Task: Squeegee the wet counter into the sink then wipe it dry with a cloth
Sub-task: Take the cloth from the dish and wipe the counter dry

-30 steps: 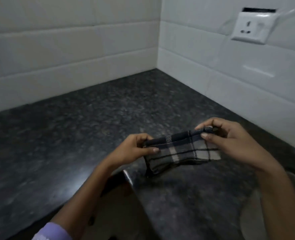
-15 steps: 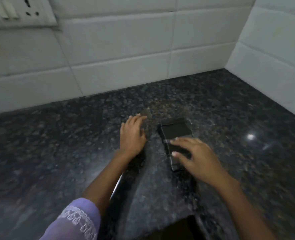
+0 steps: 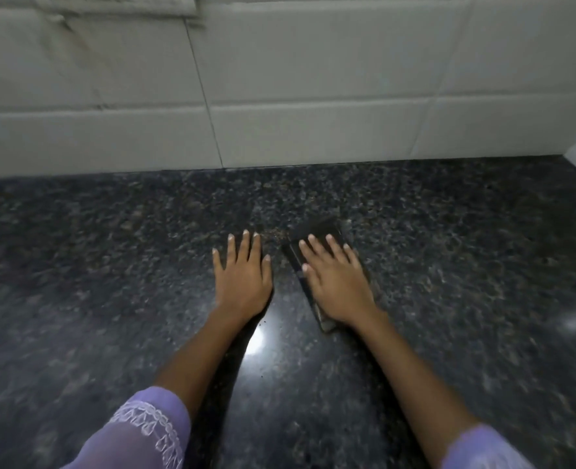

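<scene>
Cloth (image 3: pixel 317 231), folded into a dark narrow pad, lies flat on the black speckled granite counter (image 3: pixel 111 265), running from just past our fingertips back toward the wrist and angled slightly to the left. Our right hand (image 3: pixel 337 282) lies on top of it, palm down, fingers straight and a little spread, so most of the fabric is hidden beneath the palm; only its far end, its left edge and its near corner show. We cannot quite tell its pattern here, since the picture is soft with blur, though a pale stripe seems to show at the near corner. Our left hand (image 3: pixel 242 275) rests flat on the bare stone just beside the cloth, fingers extended and close together, not touching the fabric. Both forearms reach forward from lilac sleeves (image 3: pixel 138 431), the left one edged with white embroidery. White wall tiles (image 3: pixel 313 79) rise behind the counter, well beyond the hands.
</scene>
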